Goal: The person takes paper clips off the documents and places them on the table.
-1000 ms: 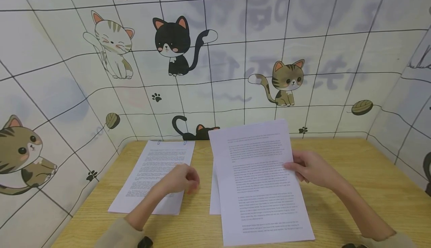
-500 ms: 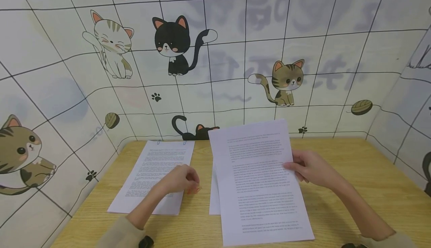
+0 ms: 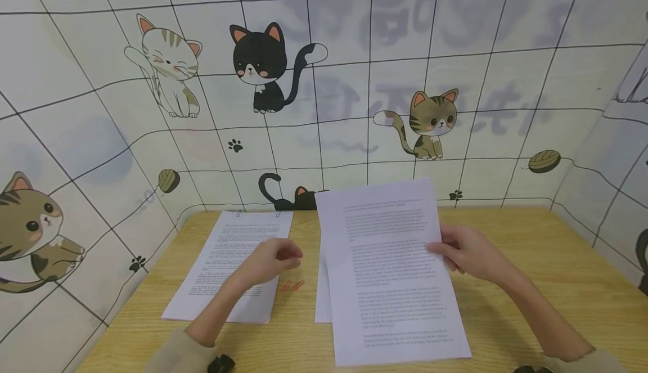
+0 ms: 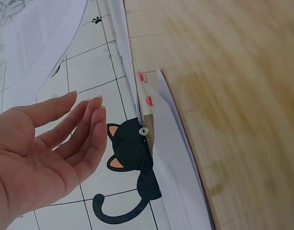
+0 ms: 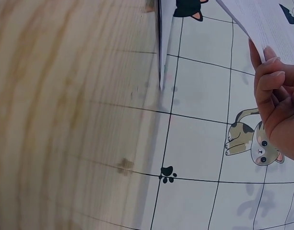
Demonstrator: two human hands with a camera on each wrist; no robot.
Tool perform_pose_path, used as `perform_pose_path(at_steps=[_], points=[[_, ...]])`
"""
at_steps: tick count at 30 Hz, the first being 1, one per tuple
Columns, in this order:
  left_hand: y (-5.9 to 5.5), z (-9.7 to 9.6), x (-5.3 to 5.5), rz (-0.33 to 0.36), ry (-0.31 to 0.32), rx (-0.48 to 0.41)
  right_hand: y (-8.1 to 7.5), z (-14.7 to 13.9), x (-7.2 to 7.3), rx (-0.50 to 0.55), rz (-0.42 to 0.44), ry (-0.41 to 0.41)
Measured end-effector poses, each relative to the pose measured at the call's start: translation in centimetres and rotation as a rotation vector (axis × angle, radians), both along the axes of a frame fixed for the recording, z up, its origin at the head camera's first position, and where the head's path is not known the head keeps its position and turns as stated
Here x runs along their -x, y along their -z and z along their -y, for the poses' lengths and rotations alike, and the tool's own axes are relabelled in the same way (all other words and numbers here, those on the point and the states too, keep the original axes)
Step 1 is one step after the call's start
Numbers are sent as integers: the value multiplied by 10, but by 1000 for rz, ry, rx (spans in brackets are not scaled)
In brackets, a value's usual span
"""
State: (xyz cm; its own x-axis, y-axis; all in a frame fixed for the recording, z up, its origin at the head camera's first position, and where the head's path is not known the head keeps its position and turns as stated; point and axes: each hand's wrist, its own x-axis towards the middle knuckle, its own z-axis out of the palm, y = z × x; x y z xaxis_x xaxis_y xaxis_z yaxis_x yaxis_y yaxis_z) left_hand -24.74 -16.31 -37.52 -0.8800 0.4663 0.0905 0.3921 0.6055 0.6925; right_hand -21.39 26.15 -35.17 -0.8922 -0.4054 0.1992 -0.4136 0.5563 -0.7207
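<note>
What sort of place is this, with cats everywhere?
Probably a small desk corner for paperwork; home, school or office, I can't tell. A wooden table is backed by a wall decorated with cartoon cats, and clipped printed pages lie on it.

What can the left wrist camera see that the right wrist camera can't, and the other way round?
Only the left wrist view shows the left hand and two red clips.
Only the right wrist view shows the right hand holding the printed paper.
Both show that paper, the wooden table and the black cat on the wall.
</note>
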Motion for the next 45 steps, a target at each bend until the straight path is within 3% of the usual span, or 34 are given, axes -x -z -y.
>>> perform_pose_path(at_steps=[10,16,26,31,38,45], points=[[-7,-15,-1,-44,1,-154,0,-1,0,18,-14,21],[-11,-27,-1,-31,-3,-238,2,-1,0,33,-46,35],[-15,-47,3,-1,129,-298,2,-3,1,92,-53,43],[-13,-55,3,-18,148,-291,4,-4,2,106,-65,48],[-5,-65,0,-60,132,-324,4,-5,3,142,-67,53],[-6,-75,-3,-112,10,-306,2,-7,4,172,3,145]])
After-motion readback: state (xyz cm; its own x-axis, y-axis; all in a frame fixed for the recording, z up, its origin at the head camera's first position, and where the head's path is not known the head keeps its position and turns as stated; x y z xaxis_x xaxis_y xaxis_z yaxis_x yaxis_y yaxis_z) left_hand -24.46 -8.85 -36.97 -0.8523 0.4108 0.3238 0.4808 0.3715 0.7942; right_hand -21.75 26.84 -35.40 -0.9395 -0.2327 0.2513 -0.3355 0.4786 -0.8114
